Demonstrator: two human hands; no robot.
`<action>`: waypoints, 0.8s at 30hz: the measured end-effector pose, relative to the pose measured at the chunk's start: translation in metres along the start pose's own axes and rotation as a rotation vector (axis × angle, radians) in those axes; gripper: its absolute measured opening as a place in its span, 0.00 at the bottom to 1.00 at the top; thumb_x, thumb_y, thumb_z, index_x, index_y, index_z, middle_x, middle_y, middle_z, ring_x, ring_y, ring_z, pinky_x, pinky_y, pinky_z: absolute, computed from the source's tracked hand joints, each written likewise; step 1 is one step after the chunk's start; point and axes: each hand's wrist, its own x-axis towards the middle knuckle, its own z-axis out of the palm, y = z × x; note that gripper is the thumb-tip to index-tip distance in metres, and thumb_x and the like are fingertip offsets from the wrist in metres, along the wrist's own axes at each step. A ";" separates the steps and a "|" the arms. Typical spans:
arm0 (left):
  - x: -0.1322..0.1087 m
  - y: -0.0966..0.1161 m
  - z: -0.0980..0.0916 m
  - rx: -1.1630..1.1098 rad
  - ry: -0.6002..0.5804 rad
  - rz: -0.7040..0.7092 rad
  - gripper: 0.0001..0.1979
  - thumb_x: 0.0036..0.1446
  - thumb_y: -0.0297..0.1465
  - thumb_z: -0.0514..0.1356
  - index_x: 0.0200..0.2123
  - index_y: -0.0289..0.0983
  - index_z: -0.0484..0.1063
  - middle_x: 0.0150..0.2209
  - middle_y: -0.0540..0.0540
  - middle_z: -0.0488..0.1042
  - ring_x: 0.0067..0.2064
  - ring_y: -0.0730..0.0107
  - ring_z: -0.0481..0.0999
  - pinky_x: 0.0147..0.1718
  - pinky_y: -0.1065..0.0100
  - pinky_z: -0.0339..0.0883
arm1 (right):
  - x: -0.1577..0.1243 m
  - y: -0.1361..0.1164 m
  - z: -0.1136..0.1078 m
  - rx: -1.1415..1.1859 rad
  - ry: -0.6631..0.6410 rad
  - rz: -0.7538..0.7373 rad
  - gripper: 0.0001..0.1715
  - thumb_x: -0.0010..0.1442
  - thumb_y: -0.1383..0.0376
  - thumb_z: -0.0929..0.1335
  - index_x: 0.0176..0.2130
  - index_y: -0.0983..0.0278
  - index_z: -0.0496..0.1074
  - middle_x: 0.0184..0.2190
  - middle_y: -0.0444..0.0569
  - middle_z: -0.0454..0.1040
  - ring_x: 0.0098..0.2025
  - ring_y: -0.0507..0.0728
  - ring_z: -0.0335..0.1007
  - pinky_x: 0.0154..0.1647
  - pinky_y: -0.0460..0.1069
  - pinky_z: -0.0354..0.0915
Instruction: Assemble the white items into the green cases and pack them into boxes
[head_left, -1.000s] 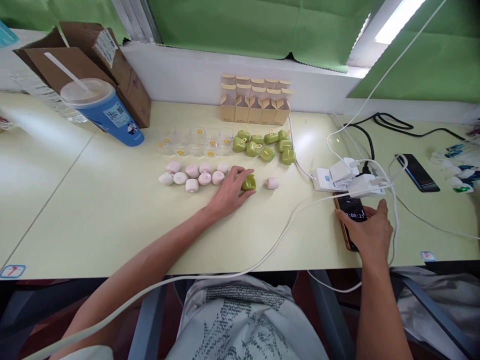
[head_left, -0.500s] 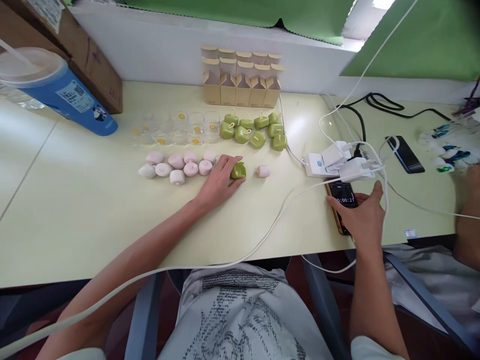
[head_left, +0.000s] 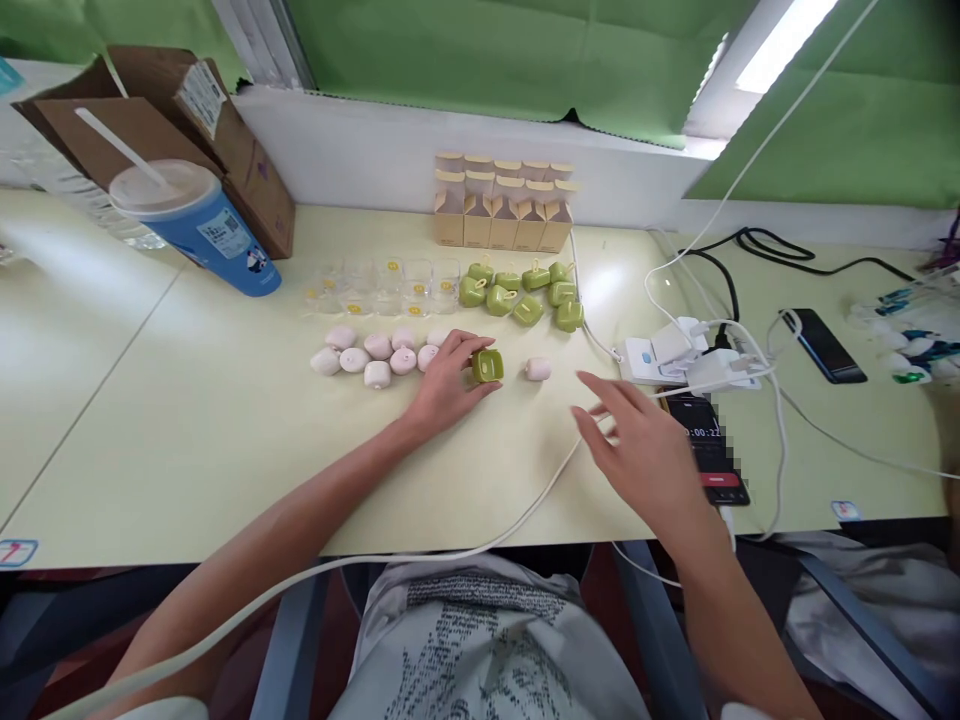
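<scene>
My left hand [head_left: 448, 385] pinches a small green hollow plastic case [head_left: 488, 367] between thumb and fingers, its open side facing up. Just right of it, a single pale pink rounded piece [head_left: 538, 369] lies on the table. My right hand [head_left: 643, 452] hovers between that piece and the phone [head_left: 705, 445], thumb and fingers apart and holding nothing. Left of my left hand are several more pink pieces [head_left: 377, 374]. Behind the hands sit several green cases with small loops [head_left: 528, 309] and, beside them, several clear plastic cups [head_left: 386, 290] with yellow marks.
Open cardboard boxes [head_left: 491, 222] stand against the wall. A blue drink cup [head_left: 225, 235] and a brown carton [head_left: 259, 190] are at the left. On the right are a power strip [head_left: 637, 360] with chargers and another phone [head_left: 825, 345]. A white cable [head_left: 517, 525] crosses in front.
My right hand has left the phone and moved left toward the single pink piece. My left hand keeps the green case, whose hollow now shows more. The view has tilted up.
</scene>
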 end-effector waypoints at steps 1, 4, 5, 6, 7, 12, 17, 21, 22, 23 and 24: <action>0.001 0.002 -0.001 -0.021 0.027 -0.001 0.24 0.65 0.32 0.74 0.62 0.42 0.75 0.60 0.40 0.75 0.59 0.57 0.81 0.56 0.57 0.84 | 0.021 -0.003 0.008 -0.035 -0.042 -0.070 0.28 0.77 0.60 0.65 0.71 0.57 0.74 0.63 0.60 0.81 0.49 0.66 0.85 0.44 0.56 0.77; 0.002 0.008 -0.004 -0.114 0.098 -0.009 0.21 0.67 0.37 0.74 0.58 0.41 0.74 0.58 0.40 0.79 0.57 0.58 0.83 0.57 0.57 0.83 | 0.080 0.002 0.032 -0.126 -0.161 -0.163 0.29 0.69 0.74 0.66 0.64 0.58 0.79 0.56 0.59 0.82 0.52 0.67 0.81 0.42 0.53 0.74; 0.002 0.009 -0.004 -0.145 0.107 -0.017 0.21 0.67 0.38 0.73 0.58 0.41 0.73 0.57 0.40 0.80 0.56 0.59 0.84 0.57 0.57 0.83 | 0.094 0.005 0.039 -0.097 -0.177 -0.177 0.28 0.68 0.76 0.65 0.62 0.59 0.80 0.54 0.59 0.82 0.51 0.66 0.81 0.43 0.54 0.74; 0.002 0.010 -0.005 -0.166 0.108 -0.027 0.21 0.67 0.38 0.73 0.58 0.41 0.73 0.57 0.40 0.81 0.54 0.60 0.84 0.57 0.57 0.83 | 0.104 0.008 0.044 -0.043 -0.181 -0.185 0.27 0.69 0.77 0.64 0.60 0.61 0.80 0.54 0.58 0.81 0.50 0.64 0.80 0.45 0.54 0.75; 0.001 0.010 -0.005 -0.173 0.103 -0.036 0.21 0.67 0.38 0.73 0.58 0.41 0.73 0.56 0.41 0.82 0.52 0.61 0.85 0.56 0.57 0.83 | 0.111 0.011 0.048 0.025 -0.172 -0.190 0.26 0.70 0.76 0.64 0.60 0.62 0.79 0.55 0.58 0.81 0.49 0.63 0.80 0.47 0.54 0.75; -0.002 0.005 -0.002 -0.047 0.049 -0.024 0.20 0.67 0.33 0.72 0.59 0.41 0.72 0.56 0.42 0.81 0.54 0.60 0.84 0.55 0.59 0.81 | 0.116 0.017 0.060 0.168 -0.148 -0.166 0.21 0.69 0.71 0.67 0.58 0.64 0.80 0.55 0.60 0.79 0.48 0.64 0.81 0.52 0.58 0.78; -0.002 0.002 -0.002 0.034 -0.036 -0.007 0.20 0.67 0.31 0.70 0.59 0.41 0.72 0.56 0.42 0.81 0.55 0.59 0.83 0.55 0.59 0.81 | 0.079 0.011 0.040 0.258 -0.086 -0.091 0.32 0.68 0.66 0.68 0.69 0.64 0.76 0.60 0.60 0.81 0.46 0.64 0.84 0.53 0.62 0.81; 0.001 -0.001 -0.001 0.054 -0.024 -0.007 0.20 0.67 0.31 0.70 0.59 0.41 0.72 0.58 0.41 0.80 0.58 0.57 0.82 0.56 0.57 0.80 | 0.002 0.037 -0.004 0.071 0.452 0.184 0.18 0.73 0.61 0.63 0.44 0.59 0.83 0.44 0.56 0.87 0.45 0.65 0.86 0.52 0.61 0.81; 0.002 -0.002 0.000 0.060 -0.018 -0.008 0.20 0.67 0.31 0.70 0.59 0.41 0.72 0.58 0.41 0.80 0.58 0.56 0.81 0.56 0.57 0.80 | -0.019 0.049 -0.013 -0.040 0.507 0.306 0.20 0.73 0.60 0.63 0.42 0.60 0.83 0.42 0.57 0.87 0.41 0.67 0.86 0.51 0.62 0.80; 0.003 -0.002 0.002 0.064 -0.014 -0.009 0.20 0.66 0.31 0.70 0.59 0.41 0.72 0.58 0.41 0.79 0.59 0.56 0.81 0.56 0.57 0.80 | -0.036 0.063 -0.019 -0.136 0.513 0.425 0.23 0.72 0.59 0.62 0.40 0.62 0.84 0.40 0.59 0.87 0.38 0.68 0.86 0.50 0.64 0.80; 0.004 -0.002 0.004 0.065 -0.013 -0.011 0.20 0.66 0.30 0.70 0.59 0.40 0.72 0.59 0.41 0.79 0.59 0.56 0.81 0.56 0.58 0.80 | -0.051 0.077 -0.023 -0.196 0.439 0.503 0.26 0.71 0.56 0.61 0.44 0.63 0.85 0.43 0.62 0.88 0.40 0.72 0.87 0.51 0.67 0.79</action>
